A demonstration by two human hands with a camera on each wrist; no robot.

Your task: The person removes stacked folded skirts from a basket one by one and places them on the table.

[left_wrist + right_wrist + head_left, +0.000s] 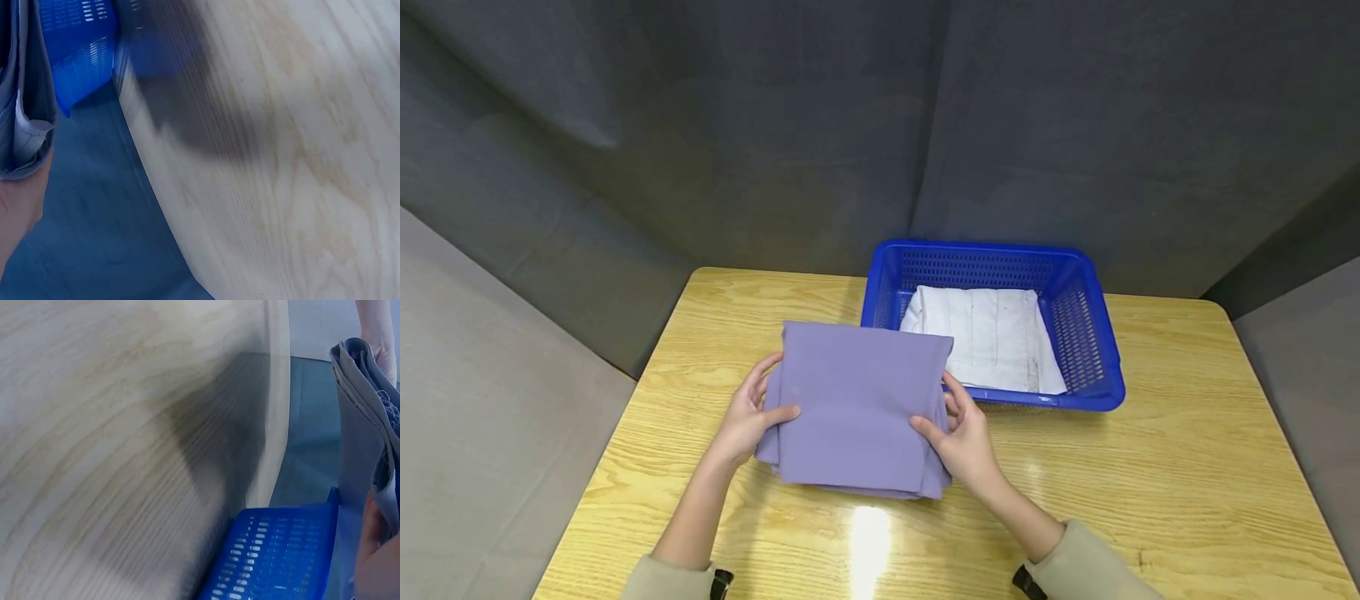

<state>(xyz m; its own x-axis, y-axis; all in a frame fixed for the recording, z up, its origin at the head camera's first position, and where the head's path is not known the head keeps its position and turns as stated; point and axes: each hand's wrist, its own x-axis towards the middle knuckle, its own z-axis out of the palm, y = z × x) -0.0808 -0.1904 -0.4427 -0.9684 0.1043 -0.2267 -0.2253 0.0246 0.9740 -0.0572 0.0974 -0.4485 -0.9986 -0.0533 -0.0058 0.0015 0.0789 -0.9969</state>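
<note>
Now my left hand (747,419) and right hand (964,442) pinch the folded purple cloth (856,408) by its side edges; soft, light, probably floppy.

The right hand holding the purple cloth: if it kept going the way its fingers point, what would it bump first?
Probably the blue basket; the right hand points toward its near wall, though depth is unclear.
</note>
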